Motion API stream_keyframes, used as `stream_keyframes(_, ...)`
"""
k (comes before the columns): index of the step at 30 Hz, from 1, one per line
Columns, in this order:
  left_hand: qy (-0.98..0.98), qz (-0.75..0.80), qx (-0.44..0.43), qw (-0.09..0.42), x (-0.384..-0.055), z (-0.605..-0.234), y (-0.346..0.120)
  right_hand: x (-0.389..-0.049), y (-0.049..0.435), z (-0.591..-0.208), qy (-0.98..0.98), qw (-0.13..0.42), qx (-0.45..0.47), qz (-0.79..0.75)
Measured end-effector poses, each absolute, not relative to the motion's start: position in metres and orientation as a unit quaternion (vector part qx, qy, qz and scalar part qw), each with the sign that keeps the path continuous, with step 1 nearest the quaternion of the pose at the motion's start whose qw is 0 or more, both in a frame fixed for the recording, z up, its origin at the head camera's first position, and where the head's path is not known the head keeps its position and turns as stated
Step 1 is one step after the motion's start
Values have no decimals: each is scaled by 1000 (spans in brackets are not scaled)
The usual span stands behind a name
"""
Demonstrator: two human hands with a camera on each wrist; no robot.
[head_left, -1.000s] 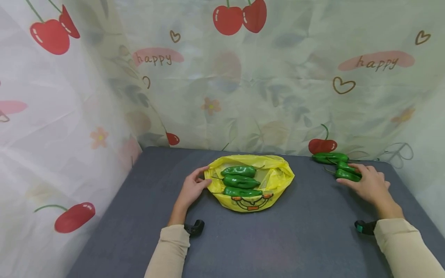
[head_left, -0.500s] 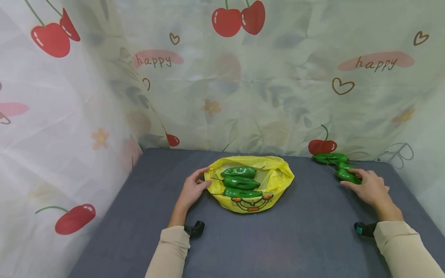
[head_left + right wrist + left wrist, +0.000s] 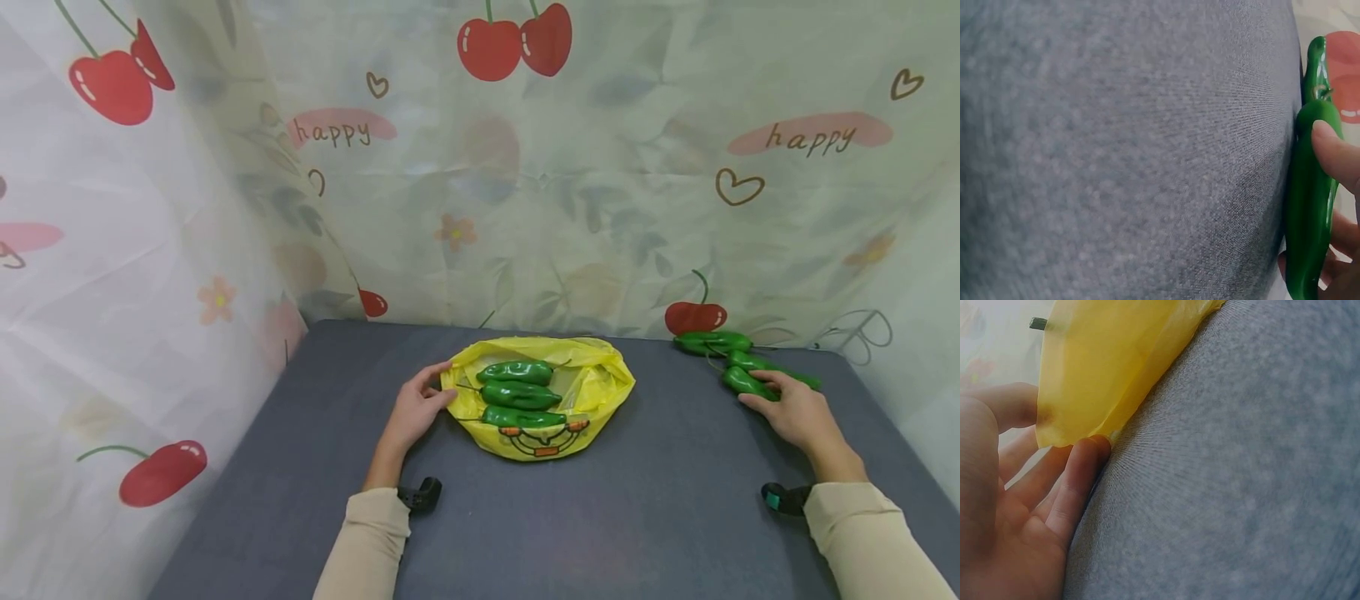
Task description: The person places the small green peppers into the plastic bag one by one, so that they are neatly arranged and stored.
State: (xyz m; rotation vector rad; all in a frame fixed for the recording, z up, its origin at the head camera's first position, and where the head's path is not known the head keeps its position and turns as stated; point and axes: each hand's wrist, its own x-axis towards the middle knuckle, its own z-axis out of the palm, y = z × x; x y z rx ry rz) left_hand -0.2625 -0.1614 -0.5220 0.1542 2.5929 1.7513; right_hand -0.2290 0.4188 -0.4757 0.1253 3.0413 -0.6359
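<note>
A yellow plastic bag (image 3: pixel 600 417) lies mouth open on the table, with three green peppers (image 3: pixel 521 394) lined up in it. At its left edge, my left hand (image 3: pixel 412 408) pinches the plastic between thumb and fingers; the left wrist view shows the bag's edge (image 3: pixel 1097 375) in that pinch. On the right, my right hand (image 3: pixel 798 408) holds a green pepper (image 3: pixel 740 381) low at the table, its thumb on one side and fingers on the other. Another pepper (image 3: pixel 757 362) lies just behind it, and one more pepper (image 3: pixel 712 342) rests at the back edge.
The dark grey table (image 3: pixel 570 525) ends at a printed cloth backdrop (image 3: pixel 540 208) behind and a light cloth side (image 3: pixel 112 333) on the left. Each wrist wears a black device (image 3: pixel 422 495).
My right hand has drawn slightly toward the front with its pepper, so the pepper behind now shows along its length. My left hand and the bag stay put.
</note>
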Motion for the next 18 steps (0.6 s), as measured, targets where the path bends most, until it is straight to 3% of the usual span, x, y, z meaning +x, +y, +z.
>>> stream_keyframes(18, 828, 559, 49, 6, -264, -523, -161, -229, 404, -472, 976, -40, -8, -215)
